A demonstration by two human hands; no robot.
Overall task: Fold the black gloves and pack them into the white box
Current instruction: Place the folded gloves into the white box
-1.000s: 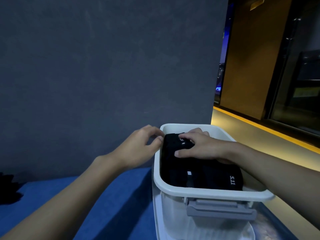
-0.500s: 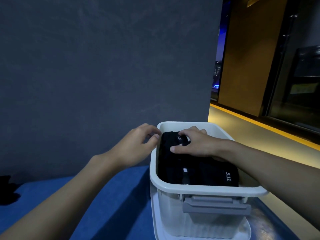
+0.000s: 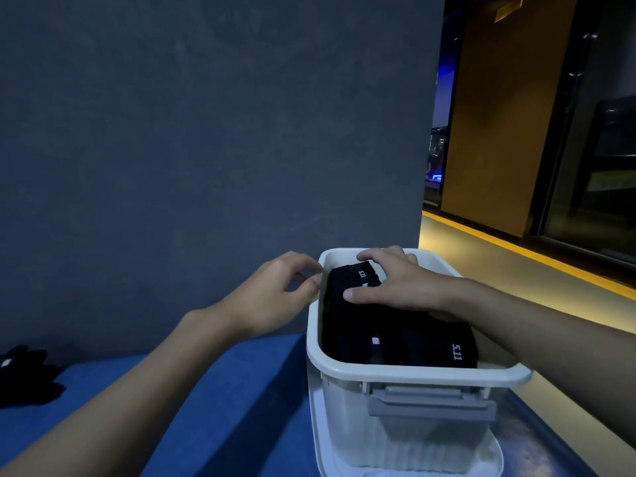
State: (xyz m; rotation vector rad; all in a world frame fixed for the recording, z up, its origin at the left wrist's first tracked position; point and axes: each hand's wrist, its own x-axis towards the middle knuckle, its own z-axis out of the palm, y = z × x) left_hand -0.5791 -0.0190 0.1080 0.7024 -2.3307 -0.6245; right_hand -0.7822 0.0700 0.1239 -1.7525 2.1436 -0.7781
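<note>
The right hand (image 3: 395, 287) lay flat with fingers spread, pressing on the black gloves (image 3: 406, 342) under it, inside the white box (image 3: 413, 373). The left hand (image 3: 272, 297) was loose and held nothing, fingertips just beside the box's edge. Far to its left, more gloves (image 3: 24, 376) lay on the blue table (image 3: 223, 407)

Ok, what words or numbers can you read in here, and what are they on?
"5.11": white print on the near folded glove in the white box.
"5.11": printed sideways on the far folded glove.
Small white tag on the black fabric in the middle: too small to read.
Yellow sign high up on the right: too blurred to read.
</note>
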